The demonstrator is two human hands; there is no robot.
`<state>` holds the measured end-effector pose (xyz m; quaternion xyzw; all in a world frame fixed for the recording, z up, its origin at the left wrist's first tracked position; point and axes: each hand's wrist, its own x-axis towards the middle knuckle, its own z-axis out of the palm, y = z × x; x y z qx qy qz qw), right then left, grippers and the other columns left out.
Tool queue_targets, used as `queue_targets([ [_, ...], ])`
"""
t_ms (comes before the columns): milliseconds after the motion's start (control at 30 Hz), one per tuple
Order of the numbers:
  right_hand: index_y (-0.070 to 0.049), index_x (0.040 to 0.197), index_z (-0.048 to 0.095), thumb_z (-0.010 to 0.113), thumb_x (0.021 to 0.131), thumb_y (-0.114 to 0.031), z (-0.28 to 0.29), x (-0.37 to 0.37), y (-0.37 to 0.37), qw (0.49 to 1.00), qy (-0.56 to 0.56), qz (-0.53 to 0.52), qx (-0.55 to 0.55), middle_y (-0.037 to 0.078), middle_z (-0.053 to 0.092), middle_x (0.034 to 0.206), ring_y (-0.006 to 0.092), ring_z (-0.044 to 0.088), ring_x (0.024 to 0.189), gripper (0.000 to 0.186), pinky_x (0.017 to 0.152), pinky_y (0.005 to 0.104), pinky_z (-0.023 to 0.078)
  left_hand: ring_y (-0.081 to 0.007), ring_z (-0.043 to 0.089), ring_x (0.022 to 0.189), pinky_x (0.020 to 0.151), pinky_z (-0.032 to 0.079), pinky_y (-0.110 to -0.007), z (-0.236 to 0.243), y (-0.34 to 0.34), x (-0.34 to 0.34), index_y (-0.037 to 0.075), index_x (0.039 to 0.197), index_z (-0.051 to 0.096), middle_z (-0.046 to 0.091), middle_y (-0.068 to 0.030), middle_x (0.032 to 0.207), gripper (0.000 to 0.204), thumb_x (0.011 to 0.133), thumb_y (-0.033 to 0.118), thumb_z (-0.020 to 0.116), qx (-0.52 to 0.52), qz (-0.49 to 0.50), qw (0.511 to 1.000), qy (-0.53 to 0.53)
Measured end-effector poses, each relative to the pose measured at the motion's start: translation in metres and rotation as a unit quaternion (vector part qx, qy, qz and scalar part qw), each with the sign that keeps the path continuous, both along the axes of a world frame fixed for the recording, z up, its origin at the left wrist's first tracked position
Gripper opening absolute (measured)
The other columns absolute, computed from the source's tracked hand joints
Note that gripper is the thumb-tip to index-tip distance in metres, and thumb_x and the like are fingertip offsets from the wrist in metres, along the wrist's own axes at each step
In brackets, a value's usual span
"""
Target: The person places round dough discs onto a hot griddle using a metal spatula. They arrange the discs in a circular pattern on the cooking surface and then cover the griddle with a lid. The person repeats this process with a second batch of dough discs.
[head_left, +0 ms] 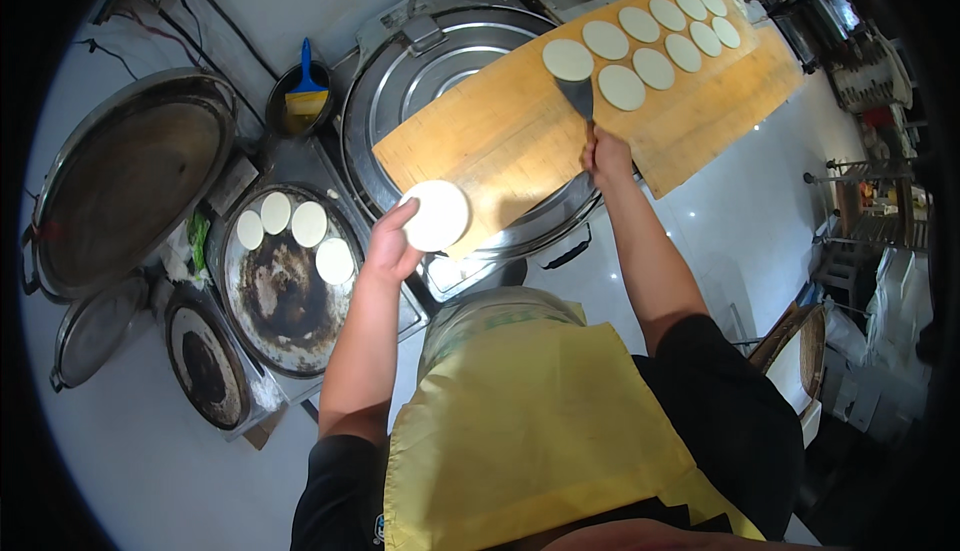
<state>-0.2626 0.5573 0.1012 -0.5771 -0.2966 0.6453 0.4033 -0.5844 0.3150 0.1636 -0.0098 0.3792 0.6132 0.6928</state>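
Note:
My left hand (393,243) grips a round, flat dough disc (437,217) by its left edge, with the thumb on top, close to the near left end of a wooden board (460,151). In my right hand (608,158) is the handle of a spatula (575,97). Its dark blade meets the near edge of a pale dough disc (567,60) on the board; whether it reaches underneath is hidden. Several more discs (622,88) lie in two rows toward the board's far right end. To the left, several discs (309,224) rest on a round, dark-stained griddle (285,301).
Under the board sits a large round metal lid (400,81). A dark pot (290,106) holds a blue-handled brush (307,76). A big round pan lid (135,186) leans at the left, and a smaller griddle (205,366) stands below it. Racks (880,81) line the right.

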Motion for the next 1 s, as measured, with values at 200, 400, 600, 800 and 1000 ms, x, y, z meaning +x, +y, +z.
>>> queue_targets([
  [200,-0.021,0.075,0.049,0.061,0.097,-0.027,-0.027,-0.029,0.061,0.990,0.127,-0.043,0.044,-0.005,0.043,0.055,0.0057,0.038,0.042,0.025,0.035,0.0209,0.027,-0.0342,0.064,0.113,0.101,0.052,-0.048,0.014,-0.118,-0.080,-0.004,0.132,0.051,0.064,-0.0190,0.124,0.041,0.096,0.014,0.055,-0.077,0.148,0.983,0.075],
  [400,-0.007,0.101,0.062,0.057,0.101,-0.028,0.026,-0.036,-0.007,0.990,0.071,0.030,0.122,0.000,0.049,0.068,0.0088,0.043,0.053,0.022,0.044,0.0228,0.033,-0.0347,0.066,0.107,0.094,0.055,-0.049,0.002,-0.237,-0.209,-0.007,0.130,0.051,0.064,-0.0205,0.121,0.037,0.100,0.016,0.050,-0.202,0.252,0.934,0.155],
  [600,-0.001,0.121,0.062,0.051,0.105,-0.026,0.080,-0.083,-0.108,0.985,0.052,0.075,0.145,0.000,0.051,0.070,0.0078,0.044,0.053,0.032,0.045,0.0219,0.035,-0.0345,0.065,0.106,0.093,0.055,-0.050,-0.055,-0.306,-0.370,0.000,0.135,0.046,0.061,-0.0171,0.120,0.039,0.098,0.009,0.052,-0.203,0.261,0.900,0.283],
  [800,0.002,0.130,0.057,0.051,0.105,-0.026,0.142,-0.110,-0.189,0.980,-0.051,0.062,0.182,-0.001,0.051,0.071,0.0066,0.043,0.056,0.039,0.048,0.0209,0.036,-0.0257,0.067,0.092,0.080,0.054,-0.039,-0.090,-0.260,-0.466,0.000,0.126,0.057,0.068,-0.0135,0.107,0.035,0.092,0.007,0.061,-0.191,0.207,0.895,0.347],
  [1000,0.002,0.124,0.060,0.053,0.104,-0.026,0.174,-0.119,-0.249,0.968,-0.093,0.070,0.223,0.000,0.055,0.071,0.0061,0.047,0.055,0.035,0.045,0.0195,0.037,-0.0231,0.068,0.089,0.078,0.053,-0.037,-0.140,-0.244,-0.520,0.004,0.117,0.068,0.071,-0.0097,0.103,0.030,0.087,0.006,0.065,-0.247,0.060,0.839,0.482],
])
